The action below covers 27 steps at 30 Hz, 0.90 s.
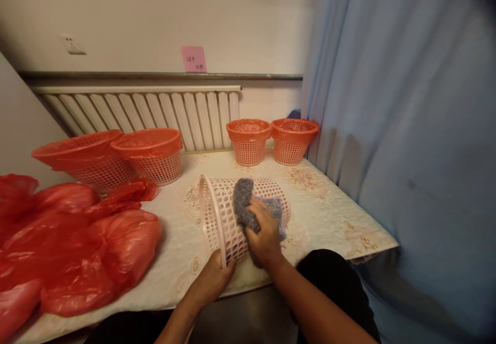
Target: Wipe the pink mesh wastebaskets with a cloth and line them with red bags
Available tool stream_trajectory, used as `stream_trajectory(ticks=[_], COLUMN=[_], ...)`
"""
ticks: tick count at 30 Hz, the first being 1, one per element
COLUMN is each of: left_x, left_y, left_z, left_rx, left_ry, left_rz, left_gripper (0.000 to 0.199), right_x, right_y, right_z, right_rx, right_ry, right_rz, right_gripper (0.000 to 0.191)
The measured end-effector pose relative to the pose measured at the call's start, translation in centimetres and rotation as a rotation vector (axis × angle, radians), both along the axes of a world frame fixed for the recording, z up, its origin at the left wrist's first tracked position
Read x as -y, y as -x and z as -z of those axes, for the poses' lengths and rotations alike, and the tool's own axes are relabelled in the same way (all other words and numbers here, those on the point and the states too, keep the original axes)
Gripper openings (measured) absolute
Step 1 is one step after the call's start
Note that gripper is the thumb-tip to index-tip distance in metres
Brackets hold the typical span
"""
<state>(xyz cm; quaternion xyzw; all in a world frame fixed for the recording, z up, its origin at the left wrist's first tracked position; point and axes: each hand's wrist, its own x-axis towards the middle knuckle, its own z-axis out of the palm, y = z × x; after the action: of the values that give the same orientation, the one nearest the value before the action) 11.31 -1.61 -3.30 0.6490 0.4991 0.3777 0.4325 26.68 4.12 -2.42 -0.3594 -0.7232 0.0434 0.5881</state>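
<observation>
A pale pink perforated plastic basket point(227, 197) lies on its side at the front of the table, its wide mouth facing left. My left hand point(217, 277) grips the lower part of its rim, the fingers partly hidden by the rim. Against the basket's perforated side, my right hand point(265, 230) presses a grey cloth point(243, 199), with part of the cloth spreading out beyond the fingers to the right. No bag lines this basket.
Crumpled red plastic bags point(77, 240) are heaped on the left of the patterned tablecloth point(310, 204). Bag-lined baskets stand behind: two at left, including one basket point(158, 168), and two near the wall, including another basket point(250, 150). A blue curtain point(406, 127) hangs at right.
</observation>
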Motion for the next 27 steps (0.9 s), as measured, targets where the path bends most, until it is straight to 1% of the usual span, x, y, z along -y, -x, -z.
stream_trajectory(ticks=[2, 4, 6, 9, 11, 14, 17, 20, 22, 24, 27], left_x=[0.0, 0.1, 0.1, 0.0, 0.1, 0.6, 1.3, 1.7, 1.7, 1.5, 0.9], left_y=[0.0, 0.0, 0.1, 0.0, 0.0, 0.0, -0.1, -0.2, -0.3, -0.3, -0.8], left_z=[0.2, 0.4, 0.5, 0.7, 0.8, 1.0, 1.3, 1.5, 1.3, 0.6, -1.2], left_rx=[0.014, 0.012, 0.022, 0.06, 0.05, -0.007, -0.043, -0.034, -0.004, 0.046, 0.206], left_ry=[0.01, 0.032, 0.043, 0.028, 0.022, 0.033, 0.042, 0.066, 0.094, 0.109, 0.088], left_rz=[-0.021, -0.06, -0.068, -0.024, -0.001, 0.024, 0.058, 0.065, 0.081, 0.076, -0.023], left_gripper=[0.03, 0.03, 0.029, 0.028, 0.029, 0.031, 0.032, 0.034, 0.035, 0.037, 0.05], right_x=[1.8, 2.8, 2.7, 1.2, -0.3, -2.6, -4.5, -5.7, -5.9, -5.9, -5.6], right_y=[1.6, 2.5, 2.7, 2.1, 1.1, -1.2, -4.1, -6.4, -7.1, -7.2, -6.8], right_z=[0.0, 0.1, 0.2, 0.1, -0.2, -0.4, -0.1, 0.4, 0.6, 0.8, 0.8], right_rx=[0.056, 0.071, 0.081, 0.092, 0.041, -0.052, -0.132, -0.195, -0.205, -0.198, -0.193], right_ry=[-0.057, -0.093, -0.121, -0.115, -0.059, 0.06, 0.189, 0.295, 0.321, 0.312, 0.289], right_rz=[-0.107, -0.141, -0.14, -0.12, -0.052, 0.096, 0.261, 0.398, 0.431, 0.425, 0.413], right_gripper=[0.05, 0.052, 0.051, 0.05, 0.05, 0.047, 0.043, 0.04, 0.04, 0.041, 0.042])
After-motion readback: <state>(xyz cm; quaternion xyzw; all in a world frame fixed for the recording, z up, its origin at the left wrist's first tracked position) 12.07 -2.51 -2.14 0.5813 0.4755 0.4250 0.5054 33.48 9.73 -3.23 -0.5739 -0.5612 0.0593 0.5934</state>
